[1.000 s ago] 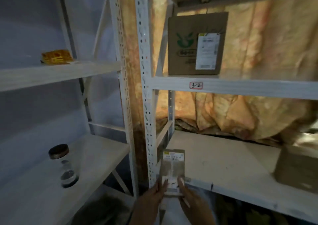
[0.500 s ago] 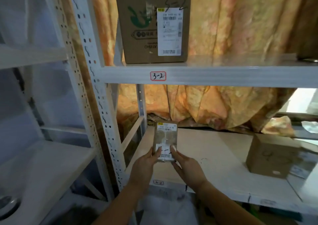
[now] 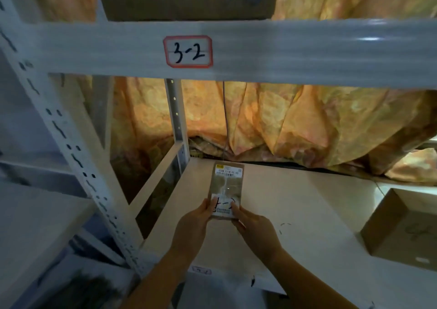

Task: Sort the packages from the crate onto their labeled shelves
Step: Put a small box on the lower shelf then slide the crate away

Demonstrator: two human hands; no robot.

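Together, both hands, left [image 3: 192, 223] and right [image 3: 255, 228], pinch the flat package [image 3: 227, 185] by its near end, above the lower shelf [image 3: 307, 214], below the 3-2 label [image 3: 188, 51].

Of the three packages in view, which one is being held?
The flat packet, gripped at its near end by the left hand and right hand. The big box on shelf 3-2 and the small box at lower right sit untouched.

The red-bordered label [image 3: 188, 51] on the shelf beam [image 3: 307, 51] reads "3-2".
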